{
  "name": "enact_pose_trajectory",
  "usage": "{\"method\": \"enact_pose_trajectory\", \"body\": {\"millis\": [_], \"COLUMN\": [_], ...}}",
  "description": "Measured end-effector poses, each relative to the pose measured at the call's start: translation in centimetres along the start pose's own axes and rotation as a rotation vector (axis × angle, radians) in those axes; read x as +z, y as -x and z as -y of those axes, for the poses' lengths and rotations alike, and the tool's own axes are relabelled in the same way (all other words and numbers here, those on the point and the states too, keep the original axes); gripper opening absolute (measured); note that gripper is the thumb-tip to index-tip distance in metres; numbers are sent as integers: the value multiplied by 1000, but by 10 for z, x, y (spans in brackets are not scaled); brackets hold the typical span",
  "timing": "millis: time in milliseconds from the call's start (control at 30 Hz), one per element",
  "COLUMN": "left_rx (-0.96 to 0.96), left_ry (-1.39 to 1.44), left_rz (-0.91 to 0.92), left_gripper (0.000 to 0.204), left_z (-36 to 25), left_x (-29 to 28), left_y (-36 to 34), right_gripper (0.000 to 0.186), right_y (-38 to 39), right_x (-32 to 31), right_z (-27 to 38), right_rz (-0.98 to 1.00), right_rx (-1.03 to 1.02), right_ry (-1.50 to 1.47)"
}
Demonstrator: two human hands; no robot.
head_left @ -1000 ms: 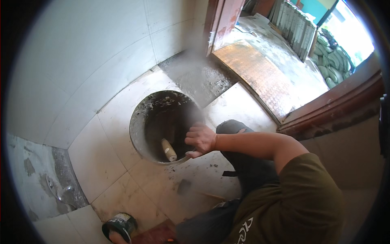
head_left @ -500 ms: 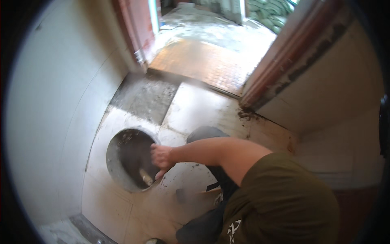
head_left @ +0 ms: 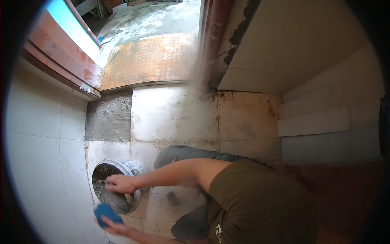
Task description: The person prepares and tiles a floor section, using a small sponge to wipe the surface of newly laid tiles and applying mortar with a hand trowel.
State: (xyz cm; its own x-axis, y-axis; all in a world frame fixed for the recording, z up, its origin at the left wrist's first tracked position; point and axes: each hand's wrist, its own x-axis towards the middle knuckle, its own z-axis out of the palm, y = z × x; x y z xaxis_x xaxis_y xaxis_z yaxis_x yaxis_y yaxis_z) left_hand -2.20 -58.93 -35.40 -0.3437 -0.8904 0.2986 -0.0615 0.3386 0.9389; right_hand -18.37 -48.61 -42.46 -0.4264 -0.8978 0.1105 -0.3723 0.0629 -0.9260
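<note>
Beside the bucket (head_left: 136, 166), the left hand (head_left: 113, 227) — now back in view — grasps a blue object (head_left: 106, 212); the right hand (head_left: 119, 184) (grip unclear) is at its mouth, so both are engaged.

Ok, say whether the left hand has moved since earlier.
Yes: the left hand has moved closer to the grey floor patch and is now beside the bucket.

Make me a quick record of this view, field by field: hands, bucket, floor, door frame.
Container: round white bucket with a printed side, grey residue inside
Inside it: pale tan object, partly hidden
Left hand: holding a rounded blue object, kind unclear
Right hand: blurred, at the bucket's open mouth; grip unclear
Floor: pale square tiles, beside a rough grey untiled patch
Door frame: reddish-brown, worn
Beyond the tiles: flat patterned orange-tan sheet
</note>
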Motion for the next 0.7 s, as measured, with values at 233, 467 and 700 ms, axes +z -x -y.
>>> {"method": "enact_pose_trajectory", "body": {"millis": [233, 467, 700], "left_rx": [402, 394, -245], "left_ry": [-78, -1103, -1497], "left_rz": [815, 339, 310], "left_gripper": [64, 67, 80], "left_z": [-33, 35, 98], "left_x": [190, 173, 189], "left_y": [60, -31, -13], "right_gripper": [85, 52, 57], "right_y": [55, 160, 389], "right_x": [-117, -135, -143], "right_z": [-25, -160, -245], "right_rz": [-573, -618, -554], "right_rx": [299, 733, 1299], "right_ry": [-972, -911, 3]}}
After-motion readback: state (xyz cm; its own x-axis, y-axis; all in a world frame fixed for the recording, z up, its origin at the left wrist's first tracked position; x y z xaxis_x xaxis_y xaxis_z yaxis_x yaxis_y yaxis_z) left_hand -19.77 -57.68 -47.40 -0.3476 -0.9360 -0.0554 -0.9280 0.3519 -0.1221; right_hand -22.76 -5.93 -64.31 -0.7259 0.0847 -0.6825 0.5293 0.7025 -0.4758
